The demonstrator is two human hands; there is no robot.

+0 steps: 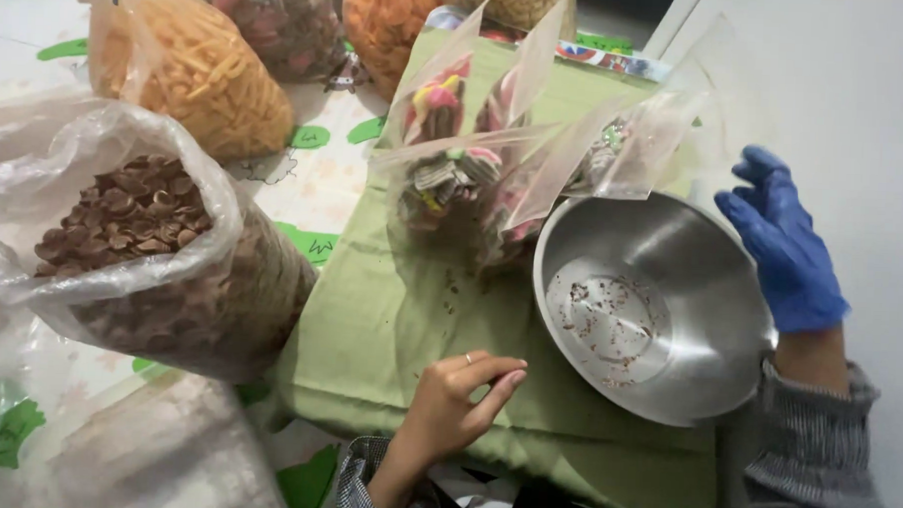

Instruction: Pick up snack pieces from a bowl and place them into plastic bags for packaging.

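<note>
Brown round snacks fill the big clear plastic sack at the far left, its mouth rolled open. Behind it stands a bag of orange stick snacks, and further back two more bags, one of darker mixed pieces and one of orange crisps. All rest on a surface covered with a pale patterned sheet. A green cloth lies over its middle part.

Low in the middle, the left hand is bare, a ring on one finger. It hovers over the green cloth with fingers loosely curled, thumb and forefinger nearly meeting, and grasps nothing that I can make out.

Above it, several small clear packets of coloured sweets stand upright on the cloth, their tops open.

Just beside them to the right, a steel bowl sits tilted, with only reddish crumbs in its bottom. The right hand, in a blue glove, is at the bowl's far rim; whether its fingers grip the rim I cannot tell.
</note>
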